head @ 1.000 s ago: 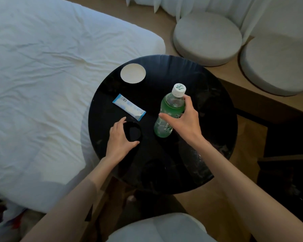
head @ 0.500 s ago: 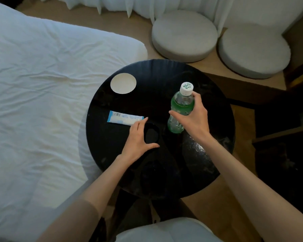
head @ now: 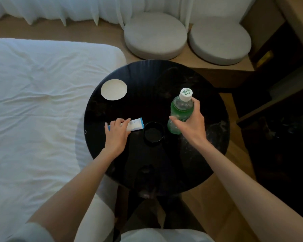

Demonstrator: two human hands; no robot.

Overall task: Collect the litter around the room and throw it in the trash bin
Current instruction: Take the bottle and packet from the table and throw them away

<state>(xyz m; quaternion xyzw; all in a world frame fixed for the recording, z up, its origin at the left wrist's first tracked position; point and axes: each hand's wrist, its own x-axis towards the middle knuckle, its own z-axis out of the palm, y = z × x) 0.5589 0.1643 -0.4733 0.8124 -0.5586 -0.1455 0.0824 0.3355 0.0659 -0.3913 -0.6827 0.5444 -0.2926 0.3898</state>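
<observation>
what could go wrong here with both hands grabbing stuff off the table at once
The left hand lies only over one end of the blue-and-white wrapper; a loose pinch could let the flat packet slide on the glossy black table. The right hand holds the green bottle next to the black dish, so swinging it inward might knock the dish. The white disc could be forgotten.

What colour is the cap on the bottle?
White with small green markings, on the cap of the green bottle, seen in the head view.
</observation>
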